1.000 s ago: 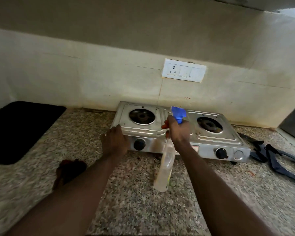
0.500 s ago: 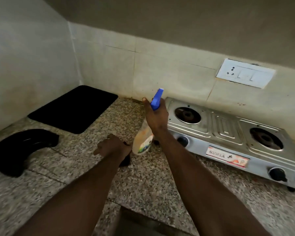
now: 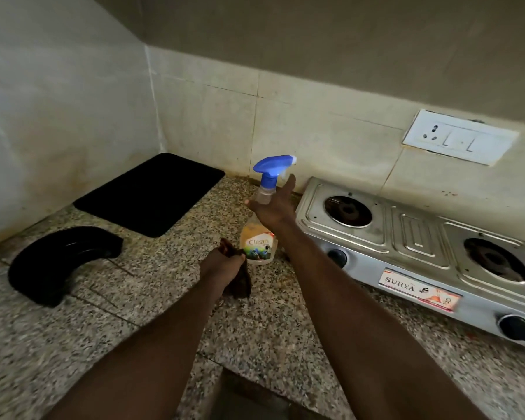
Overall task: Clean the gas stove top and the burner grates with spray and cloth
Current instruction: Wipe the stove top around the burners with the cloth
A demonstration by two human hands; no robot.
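Two hands, two roles. The left hand (image 3: 223, 263) is fisted around a dark brown cloth (image 3: 240, 284), low over the granite counter (image 3: 285, 334). The right hand (image 3: 272, 207) is spread flat, fingers straight, thumb out to one side of the neck of the spray bottle (image 3: 259, 241). Nothing is curled round the neck. Can't tell if the palm touches it.

The bottle stands upright on the counter, blue trigger head on top with the nozzle pointing right toward the stove (image 3: 419, 237). It sits just beside the stove's left end, with the cloth hand right in front of it.

Key geometry: the stove lies to the right of both hands, its long axis running along the back wall. The right hand is the nearer one, almost at the corner by the left burner (image 3: 347, 211). The right burner (image 3: 494, 259) is well apart from both. The cloth is in the farther hand, and the right forearm lies between that hand and the stove top.

My read is that spraying looks finished and wiping comes next. The left hand has to travel right, past the bottle and across the right arm's line, or else the cloth goes to the right hand. The upright bottle sits close to that path and could tip.

Both burner wells are bare, and no grates are in view.
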